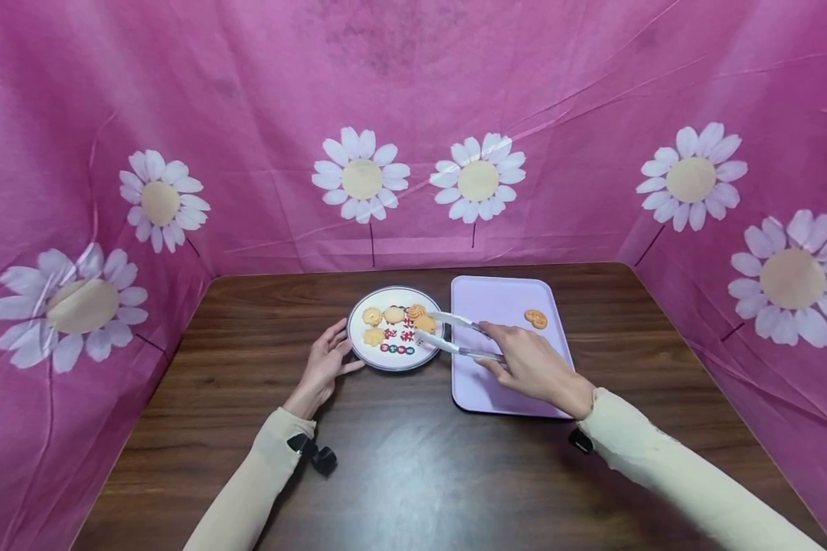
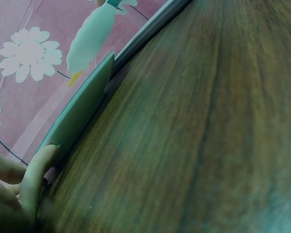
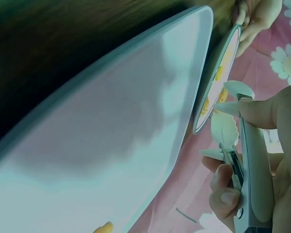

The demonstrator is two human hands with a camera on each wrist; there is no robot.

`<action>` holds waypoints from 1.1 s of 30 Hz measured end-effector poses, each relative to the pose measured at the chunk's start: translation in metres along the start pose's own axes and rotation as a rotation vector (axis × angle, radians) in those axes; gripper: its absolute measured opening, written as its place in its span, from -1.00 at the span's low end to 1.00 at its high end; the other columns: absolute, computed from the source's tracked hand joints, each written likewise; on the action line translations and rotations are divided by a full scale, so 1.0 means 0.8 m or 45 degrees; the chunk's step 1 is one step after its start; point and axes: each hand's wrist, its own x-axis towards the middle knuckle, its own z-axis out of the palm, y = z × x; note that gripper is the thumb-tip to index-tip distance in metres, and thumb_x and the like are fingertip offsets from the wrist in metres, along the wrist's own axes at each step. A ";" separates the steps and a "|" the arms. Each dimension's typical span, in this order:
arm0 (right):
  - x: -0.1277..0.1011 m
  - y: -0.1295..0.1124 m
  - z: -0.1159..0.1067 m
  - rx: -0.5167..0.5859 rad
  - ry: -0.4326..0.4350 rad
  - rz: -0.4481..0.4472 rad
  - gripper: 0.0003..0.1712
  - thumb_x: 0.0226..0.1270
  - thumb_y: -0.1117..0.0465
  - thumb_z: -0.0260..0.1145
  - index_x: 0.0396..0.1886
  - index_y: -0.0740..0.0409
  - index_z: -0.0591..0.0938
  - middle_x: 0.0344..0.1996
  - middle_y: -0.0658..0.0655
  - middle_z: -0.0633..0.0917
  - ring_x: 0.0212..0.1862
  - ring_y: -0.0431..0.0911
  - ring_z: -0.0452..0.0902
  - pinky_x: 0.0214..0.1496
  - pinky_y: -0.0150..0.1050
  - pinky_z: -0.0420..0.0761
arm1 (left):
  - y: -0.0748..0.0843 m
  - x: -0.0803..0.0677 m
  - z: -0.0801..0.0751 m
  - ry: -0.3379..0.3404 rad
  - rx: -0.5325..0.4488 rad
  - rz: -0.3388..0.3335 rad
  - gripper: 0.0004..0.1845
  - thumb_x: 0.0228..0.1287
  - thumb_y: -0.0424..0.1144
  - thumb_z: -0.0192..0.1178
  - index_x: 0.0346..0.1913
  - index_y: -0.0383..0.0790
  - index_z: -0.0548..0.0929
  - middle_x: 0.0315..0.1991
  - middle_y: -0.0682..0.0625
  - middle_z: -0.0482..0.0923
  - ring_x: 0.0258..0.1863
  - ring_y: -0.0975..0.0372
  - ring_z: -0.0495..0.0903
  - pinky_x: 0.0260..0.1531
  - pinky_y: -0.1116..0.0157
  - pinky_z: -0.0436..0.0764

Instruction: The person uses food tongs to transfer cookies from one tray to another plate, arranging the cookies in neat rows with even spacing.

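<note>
A round white plate (image 1: 358, 337) with several golden cookies (image 1: 393, 314) sits mid-table. My left hand (image 1: 327, 360) rests on its left rim with relaxed fingers; the left wrist view shows a fingertip (image 2: 41, 167) against the plate's edge (image 2: 82, 109). My right hand (image 1: 531, 363) grips metal tongs (image 1: 458, 337) whose spread tips reach over the plate's right side, around a cookie (image 1: 425, 324). The right wrist view shows the fingers curled round the tongs (image 3: 250, 160). One cookie (image 1: 535, 318) lies on the lilac tray (image 1: 503, 302).
The lilac tray (image 3: 111, 141) lies right of the plate on a dark wooden table (image 1: 413, 474). Pink cloth printed with white daisies (image 1: 361, 180) walls the table at the back and on both sides.
</note>
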 end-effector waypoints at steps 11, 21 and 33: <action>0.021 -0.016 0.015 0.017 -0.078 -0.026 -0.36 0.37 -0.04 0.48 0.32 0.17 0.57 -0.34 0.10 0.74 -0.41 -0.15 0.49 -0.45 -0.20 0.63 | 0.000 0.000 0.001 0.006 -0.010 0.004 -0.38 0.60 -0.50 -0.12 0.64 -0.23 0.17 0.59 -0.32 0.20 0.44 -0.08 0.37 -0.09 0.16 0.88; 0.033 -0.021 0.026 -0.012 -0.103 -0.054 -0.40 0.36 -0.02 0.47 0.26 0.21 0.60 -0.35 0.10 0.74 -0.40 -0.13 0.50 -0.49 -0.15 0.64 | -0.001 -0.001 0.001 0.001 -0.020 0.021 -0.39 0.61 -0.49 -0.12 0.64 -0.22 0.17 0.58 -0.31 0.21 0.43 -0.08 0.37 -0.13 0.19 0.89; 0.045 -0.025 0.035 -0.009 -0.142 -0.057 -0.40 0.37 -0.04 0.47 0.26 0.20 0.59 -0.43 0.02 0.67 -0.45 -0.16 0.46 -0.52 -0.18 0.60 | -0.003 0.001 0.000 -0.006 -0.020 0.022 -0.39 0.61 -0.49 -0.11 0.64 -0.24 0.17 0.57 -0.33 0.22 0.40 -0.08 0.39 -0.15 0.19 0.89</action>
